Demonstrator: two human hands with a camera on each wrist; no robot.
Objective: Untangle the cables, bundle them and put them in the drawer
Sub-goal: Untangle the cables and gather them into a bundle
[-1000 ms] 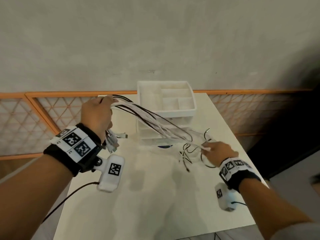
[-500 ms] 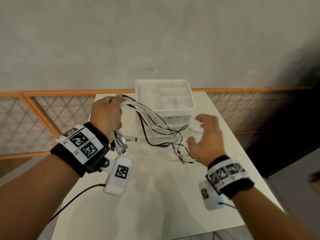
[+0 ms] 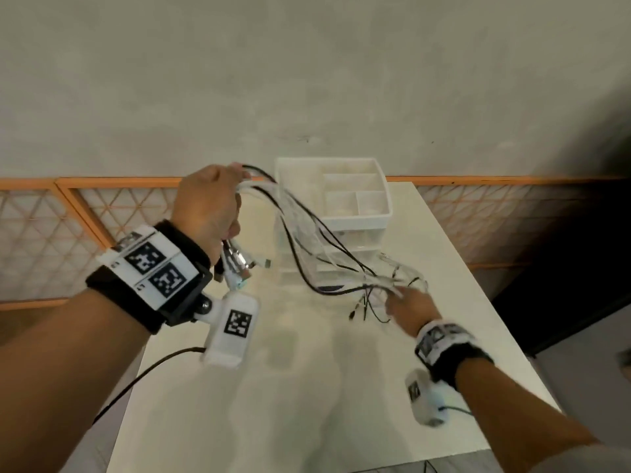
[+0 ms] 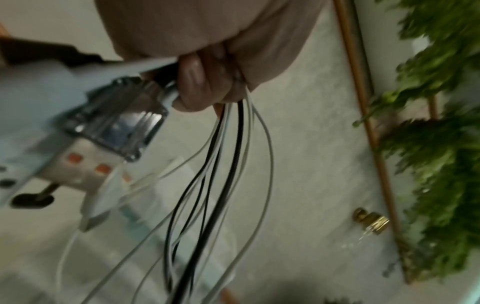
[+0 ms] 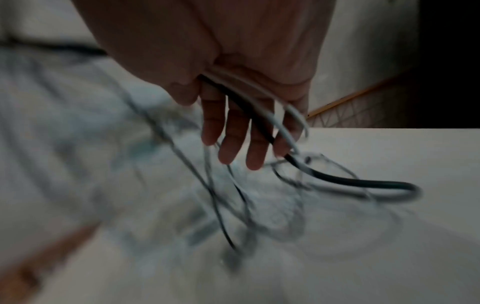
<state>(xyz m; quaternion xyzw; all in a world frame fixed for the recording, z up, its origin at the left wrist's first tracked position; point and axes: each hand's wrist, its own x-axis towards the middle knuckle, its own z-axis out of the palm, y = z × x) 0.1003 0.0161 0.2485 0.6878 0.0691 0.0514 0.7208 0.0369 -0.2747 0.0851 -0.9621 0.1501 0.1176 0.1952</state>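
Fist closed tight, the left hand [image 3: 208,206] has its grip clamped on one end of the cables [image 3: 307,240], held up above the tabletop [image 3: 273,387], with a cluster of plugs [image 3: 239,264] hanging out below the palm. From the wrist view the black and white strands leave the fist side by side and fairly straight. Lower and to the right, the right hand [image 3: 408,307] reaches into the far ends of the same cables, just above the surface. Its fingers [image 5: 233,144] are spread and nearly straight, with a black strand and a couple of white ones running through between them; the thumb seems to lie over those strands, but the blur keeps me from saying whether they are really pinched.

As for progress, I would judge the untangling partly done. Near the left fist the cables run in order, yet down by the right hand the loose ends cross and loop over one another. No tie or coil is visible, so bundling looks not yet begun. The white drawer unit [image 3: 355,220] stands at the back of the tabletop, behind the draped cables, its top tray divided into compartments. Whether a drawer is pulled open I cannot make out, and no cable lies inside it.
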